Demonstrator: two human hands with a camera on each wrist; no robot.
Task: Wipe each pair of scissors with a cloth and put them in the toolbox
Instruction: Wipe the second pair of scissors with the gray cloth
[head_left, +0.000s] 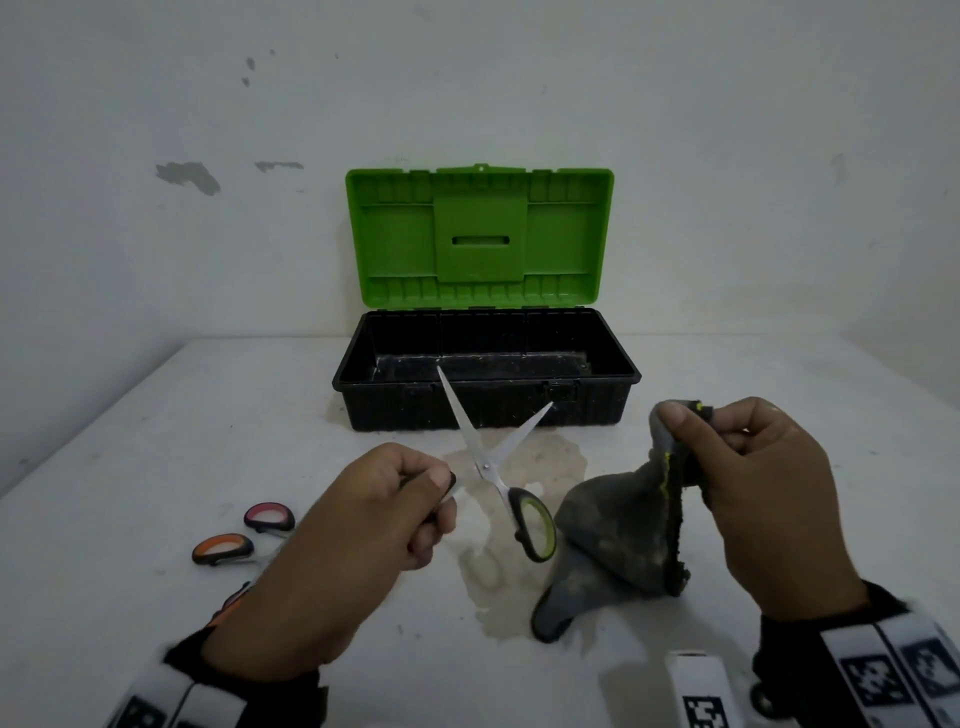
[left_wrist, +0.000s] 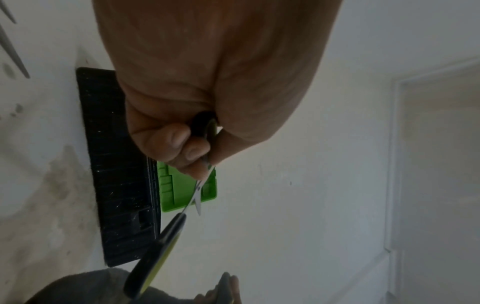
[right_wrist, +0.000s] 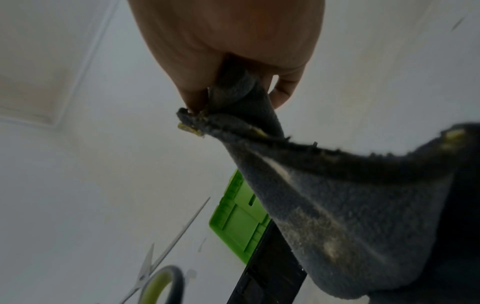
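My left hand grips one black-and-green handle of a pair of scissors, held above the table with the blades spread wide and pointing at the toolbox. The free handle loop hangs to the right. In the left wrist view the fingers curl round the handle, and the free loop of the scissors shows below. My right hand pinches the top of a dirty grey cloth, whose lower end rests on the table. The cloth hangs from my fingers. Cloth and scissors are apart.
The toolbox stands open at the back, black tub with its green lid upright against the wall. Two more scissors, pink-handled and orange-handled, lie at the left. A damp stain marks the white table.
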